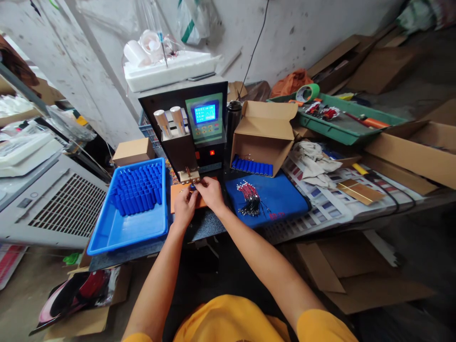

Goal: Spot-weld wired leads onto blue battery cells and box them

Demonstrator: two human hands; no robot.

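Observation:
Both hands meet under the head of a spot welder (205, 114) with a lit blue screen. My left hand (185, 207) is closed around a small blue cylinder, which looks like a battery cell (193, 187), just below the copper electrodes (188, 174). From the right side, my right hand (212, 194) pinches at the top of that cell. What lies between its fingertips is too small to make out. An orange plate (177, 194) lies beneath the hands. To their right, a bundle of red and black wires (250, 197) rests on a blue mat (292, 192).
A blue tray (124, 235) with many blue cells stands on the left. An open cardboard box (269, 126) with a row of blue cells sits right of the welder, beside a dark flask (234, 118). Further right are a green tray (351, 135) and a crumpled cloth (313, 159).

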